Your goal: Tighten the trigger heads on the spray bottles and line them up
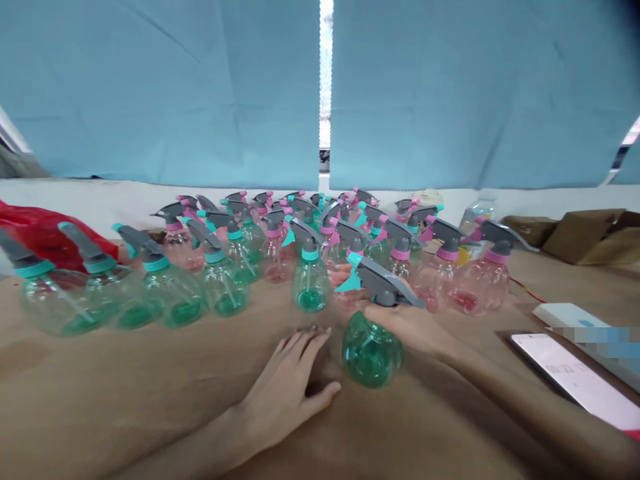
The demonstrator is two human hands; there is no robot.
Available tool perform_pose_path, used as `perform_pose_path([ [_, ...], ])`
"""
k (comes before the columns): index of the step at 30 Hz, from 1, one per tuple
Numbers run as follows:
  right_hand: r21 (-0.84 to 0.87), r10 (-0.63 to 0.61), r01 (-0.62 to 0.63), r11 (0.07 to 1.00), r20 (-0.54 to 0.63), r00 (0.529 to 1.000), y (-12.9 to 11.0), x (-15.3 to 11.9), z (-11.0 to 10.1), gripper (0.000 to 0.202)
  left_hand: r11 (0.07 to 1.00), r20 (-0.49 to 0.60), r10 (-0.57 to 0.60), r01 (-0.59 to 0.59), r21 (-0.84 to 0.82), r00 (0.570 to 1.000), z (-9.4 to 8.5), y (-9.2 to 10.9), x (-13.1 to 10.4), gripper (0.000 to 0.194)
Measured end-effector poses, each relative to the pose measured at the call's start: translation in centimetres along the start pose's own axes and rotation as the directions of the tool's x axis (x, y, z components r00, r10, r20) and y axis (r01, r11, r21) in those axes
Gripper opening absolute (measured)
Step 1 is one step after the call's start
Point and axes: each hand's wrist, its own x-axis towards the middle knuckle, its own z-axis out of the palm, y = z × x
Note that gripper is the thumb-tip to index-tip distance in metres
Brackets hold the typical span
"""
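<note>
Near the middle of the table my left hand (pixel 285 373) lies palm down, fingers spread, holding nothing. To its right is a clear green spray bottle (pixel 373 357) with a grey trigger head and turquoise nozzle and trigger. My right hand (pixel 400 323) is closed around this bottle's neck from behind, partly hidden by the spray head, and the bottle leans a little. Just beyond my left fingertips stands another green spray bottle (pixel 311 283). Pink spray bottles (pixel 477 283) with grey heads and pink collars stand beyond my right hand.
Green bottles line the left, one of them a spray bottle (pixel 180 293); mixed pink and green ones crowd the back. A red plastic bag (pixel 50 230) sits far left. On the right are a phone (pixel 575 377), a white box (pixel 570 317) and a cardboard box (pixel 590 237). Blue curtains (pixel 165 87) hang behind.
</note>
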Motion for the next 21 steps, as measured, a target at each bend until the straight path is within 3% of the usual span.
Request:
perform_pose_path([
  [6,0.047,-0.010,0.006,0.999,0.073,0.997,-0.34,0.21,-0.13,0.020,1.000,-0.005,0.002,-0.002,0.010,1.000,0.31,0.18,-0.10,0.055],
  [12,0.099,-0.067,0.063,0.993,0.037,0.997,-0.37,0.01,-0.31,0.021,1.000,-0.012,0.012,-0.012,0.000,1.000,0.32,-0.03,-0.18,0.053],
  [16,0.078,-0.046,0.047,0.996,-0.011,0.999,-0.35,-0.17,-0.38,0.006,1.000,-0.001,0.013,-0.013,0.003,1.000,0.20,0.07,0.00,0.052],
  [21,0.083,0.007,-0.003,0.997,-0.049,0.999,0.29,-0.17,-0.12,0.021,0.999,0.050,0.023,-0.024,0.029,0.998,-0.17,0.20,0.09,0.048],
])
